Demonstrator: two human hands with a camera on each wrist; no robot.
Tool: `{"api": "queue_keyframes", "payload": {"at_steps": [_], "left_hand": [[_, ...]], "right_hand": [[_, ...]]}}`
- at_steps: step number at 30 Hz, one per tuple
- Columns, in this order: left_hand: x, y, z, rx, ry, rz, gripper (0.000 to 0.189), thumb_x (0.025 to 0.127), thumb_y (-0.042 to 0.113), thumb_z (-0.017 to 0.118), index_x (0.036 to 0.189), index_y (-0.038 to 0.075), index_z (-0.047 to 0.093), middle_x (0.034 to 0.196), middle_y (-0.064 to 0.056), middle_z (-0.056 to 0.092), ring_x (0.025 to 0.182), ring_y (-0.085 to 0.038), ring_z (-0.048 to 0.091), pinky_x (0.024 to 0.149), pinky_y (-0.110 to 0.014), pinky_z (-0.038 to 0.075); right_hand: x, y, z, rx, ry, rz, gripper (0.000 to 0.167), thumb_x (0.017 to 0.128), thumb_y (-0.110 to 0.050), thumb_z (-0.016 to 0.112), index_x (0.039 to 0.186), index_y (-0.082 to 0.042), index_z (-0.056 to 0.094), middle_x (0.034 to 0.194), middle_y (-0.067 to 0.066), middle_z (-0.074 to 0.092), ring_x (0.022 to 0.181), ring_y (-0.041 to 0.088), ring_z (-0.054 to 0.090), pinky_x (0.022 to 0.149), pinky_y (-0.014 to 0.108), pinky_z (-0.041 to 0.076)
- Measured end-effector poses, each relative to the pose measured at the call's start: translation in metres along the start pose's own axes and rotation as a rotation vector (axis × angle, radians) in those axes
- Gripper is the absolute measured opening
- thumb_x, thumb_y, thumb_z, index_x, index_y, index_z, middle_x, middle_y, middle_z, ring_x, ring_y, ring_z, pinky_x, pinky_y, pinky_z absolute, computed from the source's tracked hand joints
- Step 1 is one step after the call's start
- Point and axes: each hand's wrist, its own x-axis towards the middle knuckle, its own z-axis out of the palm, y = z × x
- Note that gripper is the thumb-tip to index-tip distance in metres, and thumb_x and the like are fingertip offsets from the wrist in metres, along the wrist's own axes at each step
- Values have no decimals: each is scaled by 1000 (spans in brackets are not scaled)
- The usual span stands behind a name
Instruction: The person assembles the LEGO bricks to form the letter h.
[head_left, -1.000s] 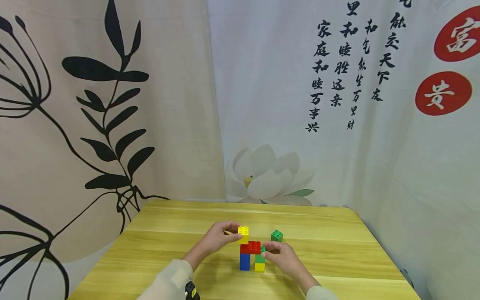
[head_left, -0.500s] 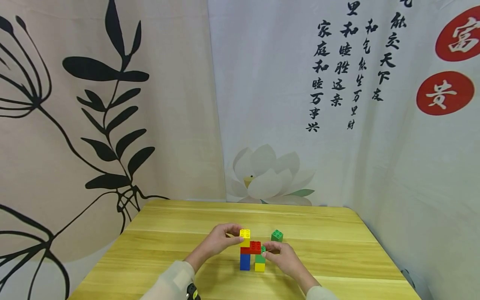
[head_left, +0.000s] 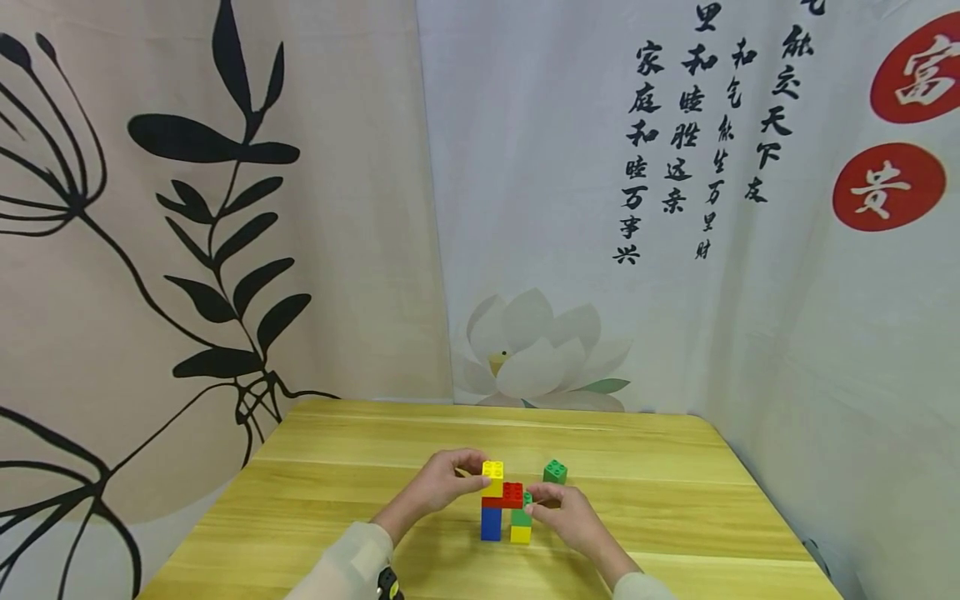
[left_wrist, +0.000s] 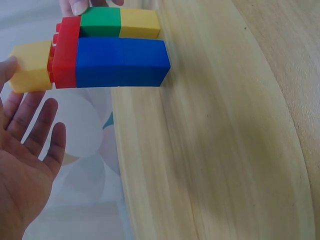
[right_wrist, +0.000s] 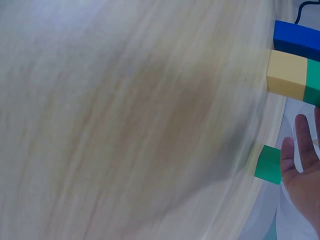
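My left hand [head_left: 444, 483] pinches a yellow building block [head_left: 492, 472] between thumb and fingers, on the left end of a red block [left_wrist: 66, 52]. That red block bridges two columns: blue blocks [head_left: 491, 525] at left, and a green block [head_left: 520, 517] over a yellow bottom block [right_wrist: 286, 75] at right. In the left wrist view, red studs show beside the upper yellow block. My right hand [head_left: 567, 517] pinches the green block's side, where a stud sticks out past the red one. The right wrist view cuts off that grip.
A loose green block [head_left: 555, 472] stands on the wooden table [head_left: 360, 450] behind my right hand. A printed cloth [head_left: 525, 208] hangs past the table's far edge. A dark watch-like band [head_left: 388, 583] is on my left wrist.
My left hand has lowered the yellow block and shifted it slightly right onto the red block. My right hand stays at the green block.
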Motion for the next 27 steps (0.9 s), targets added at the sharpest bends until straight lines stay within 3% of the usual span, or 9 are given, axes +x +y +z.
{"api": "queue_keyframes", "payload": {"at_steps": [12, 21, 27], "left_hand": [[1, -6, 4, 18, 20, 33, 28, 90, 36, 71, 114, 20, 71, 102, 2, 70, 94, -16, 61, 81, -27, 53], [-3, -6, 7, -17, 47, 34, 29, 88, 27, 74, 115, 17, 71, 103, -4, 70, 89, -19, 63, 74, -25, 55], [-2, -9, 9, -2, 64, 45, 33, 87, 29, 75, 116, 16, 70, 102, -4, 70, 90, -19, 63, 73, -23, 55]], "right_hand": [[-1, 0, 0, 0, 6, 5, 46, 90, -40, 70, 122, -8, 65, 114, 6, 70, 102, 19, 63, 83, 38, 56], [-1, -2, 1, -10, 14, 5, 46, 89, -40, 70, 123, -8, 66, 114, 6, 70, 101, 19, 63, 82, 37, 56], [0, 0, 2, -10, 25, 26, 46, 90, -39, 70, 124, -8, 65, 116, 6, 70, 101, 18, 63, 82, 36, 57]]}}
